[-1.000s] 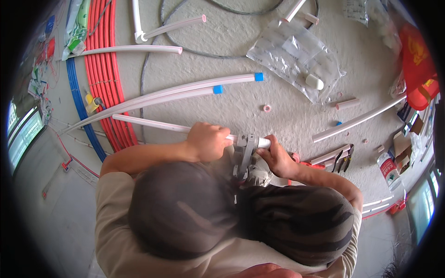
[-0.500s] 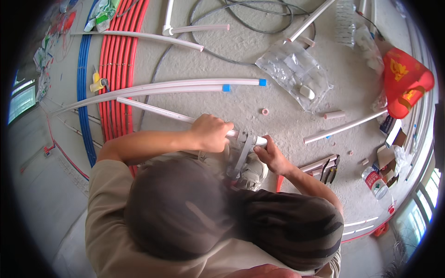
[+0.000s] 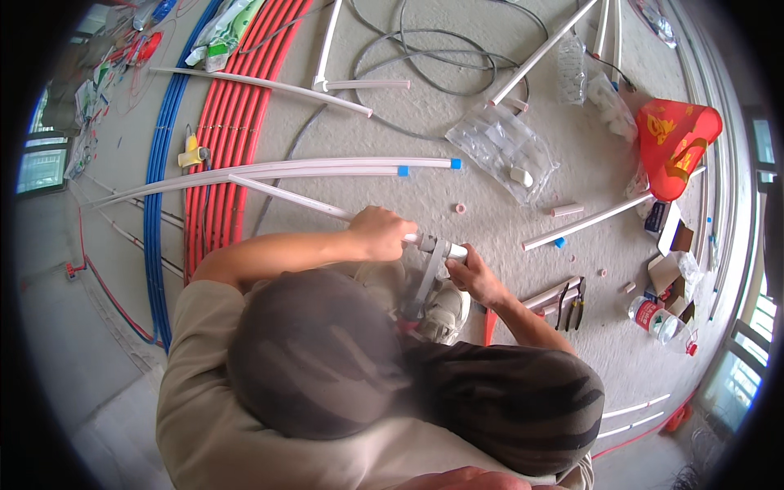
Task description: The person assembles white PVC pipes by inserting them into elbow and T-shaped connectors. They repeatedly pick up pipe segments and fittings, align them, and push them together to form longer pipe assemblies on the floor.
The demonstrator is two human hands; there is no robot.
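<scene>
My left hand (image 3: 382, 234) is closed around a long white plastic pipe (image 3: 294, 200), which runs up and left across two capped pipes. Its right end meets a grey pipe fusion welder (image 3: 428, 273) with round dies on both faces. On the welder's other side, my right hand (image 3: 476, 276) grips a short white pipe fitting (image 3: 457, 252) pressed against the die. The welder stands tilted between my knees, its lower part dark and red, partly hidden by my legs. A light shoe (image 3: 445, 314) is just beside it.
Red pipes (image 3: 233, 122) and blue pipes (image 3: 167, 147) run along the floor at left. A clear plastic bag (image 3: 502, 151), pliers (image 3: 576, 306), a bottle (image 3: 653, 318), a red bag (image 3: 678, 143), an open carton (image 3: 674, 278) and pipe offcuts (image 3: 567, 210) lie to the right. Grey cable (image 3: 433, 33) coils ahead.
The view has shifted and turned slightly. Both hands keep their grips, and the pipe and fitting stay at the welder.
</scene>
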